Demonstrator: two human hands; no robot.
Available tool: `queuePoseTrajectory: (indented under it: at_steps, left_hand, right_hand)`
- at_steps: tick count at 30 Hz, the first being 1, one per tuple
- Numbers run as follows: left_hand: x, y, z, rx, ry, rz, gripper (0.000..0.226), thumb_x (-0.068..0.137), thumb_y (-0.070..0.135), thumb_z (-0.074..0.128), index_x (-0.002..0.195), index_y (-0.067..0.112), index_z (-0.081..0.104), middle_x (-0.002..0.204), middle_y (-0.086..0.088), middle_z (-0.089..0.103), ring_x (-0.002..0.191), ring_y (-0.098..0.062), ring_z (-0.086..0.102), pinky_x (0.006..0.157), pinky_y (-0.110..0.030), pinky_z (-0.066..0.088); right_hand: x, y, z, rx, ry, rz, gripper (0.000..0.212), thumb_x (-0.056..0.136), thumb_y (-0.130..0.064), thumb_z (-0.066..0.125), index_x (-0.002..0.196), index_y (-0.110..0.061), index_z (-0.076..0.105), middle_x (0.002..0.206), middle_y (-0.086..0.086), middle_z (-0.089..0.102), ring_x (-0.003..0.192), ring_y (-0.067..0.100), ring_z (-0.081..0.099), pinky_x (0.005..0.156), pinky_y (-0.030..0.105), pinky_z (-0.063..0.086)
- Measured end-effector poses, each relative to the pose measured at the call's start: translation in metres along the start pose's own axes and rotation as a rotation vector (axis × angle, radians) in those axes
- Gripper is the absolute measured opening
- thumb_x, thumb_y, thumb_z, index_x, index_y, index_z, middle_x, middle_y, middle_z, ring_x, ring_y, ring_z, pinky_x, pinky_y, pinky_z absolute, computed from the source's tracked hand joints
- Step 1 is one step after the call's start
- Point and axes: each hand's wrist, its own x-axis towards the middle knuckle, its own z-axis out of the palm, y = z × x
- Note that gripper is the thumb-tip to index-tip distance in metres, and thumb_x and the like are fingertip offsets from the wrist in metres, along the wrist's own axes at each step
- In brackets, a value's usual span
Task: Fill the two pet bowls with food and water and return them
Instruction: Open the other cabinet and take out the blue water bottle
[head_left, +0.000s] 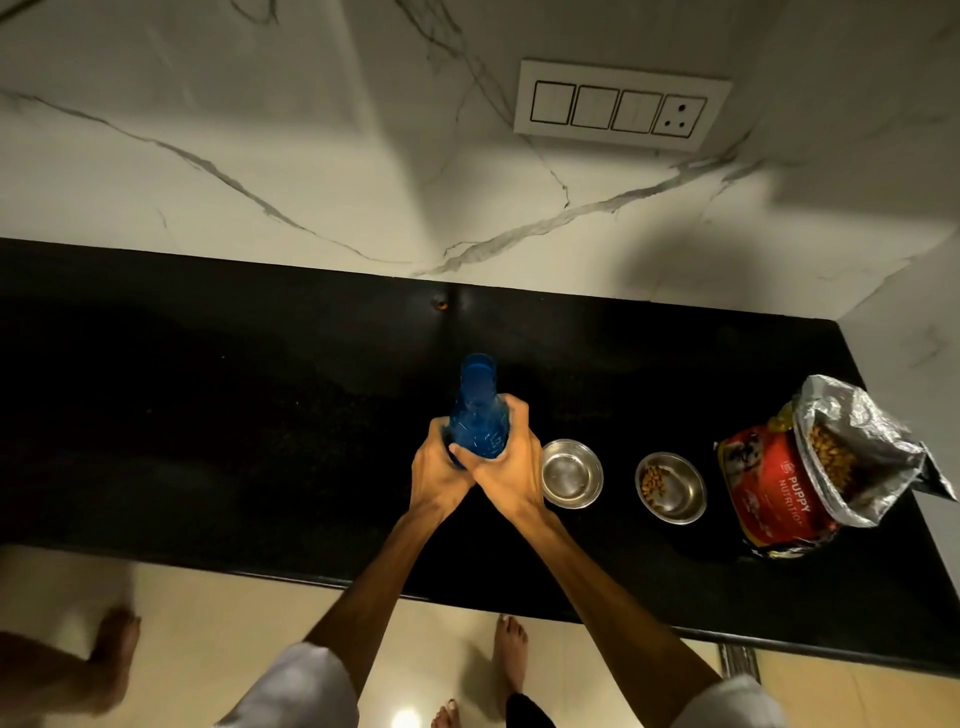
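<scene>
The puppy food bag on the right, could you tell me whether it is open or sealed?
Open: the puppy food bag has its silver top spread wide, with kibble showing inside.

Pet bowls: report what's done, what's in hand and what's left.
Done: the right bowl holds some kibble beside the open food bag. In hand: left hand and right hand grip the blue bottle upright. Left: the left bowl shows no clear water; both bowls remain on the counter, unreturned.

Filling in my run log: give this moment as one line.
both hands grip blue bottle | near bowl no kibble | far bowl some kibble | food bag open
</scene>
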Motion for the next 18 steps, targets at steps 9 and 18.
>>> queuePoseTrajectory:
  at_steps: [9, 18]
  left_hand:
    - [0.000, -0.004, -0.007, -0.002, -0.091, 0.068, 0.059, 0.066, 0.046, 0.085, 0.118, 0.042, 0.056, 0.109, 0.013, 0.068, 0.101, -0.008, 0.070, 0.094, -0.037, 0.057]
    - [-0.009, -0.005, -0.018, 0.092, -0.050, 0.193, 0.065, 0.074, 0.019, 0.087, 0.130, 0.025, 0.056, 0.121, 0.006, 0.068, 0.110, -0.009, 0.066, 0.100, -0.035, 0.055]
  right_hand:
    - [-0.001, 0.000, -0.004, -0.010, -0.031, -0.020, 0.090, 0.057, -0.046, 0.087, 0.130, -0.055, 0.036, 0.113, -0.023, 0.063, 0.107, -0.001, 0.065, 0.098, 0.033, 0.057]
    - [-0.014, -0.002, -0.013, -0.037, -0.006, -0.128, 0.092, 0.065, -0.040, 0.089, 0.143, -0.039, 0.041, 0.125, -0.018, 0.065, 0.115, 0.002, 0.063, 0.099, 0.028, 0.056]
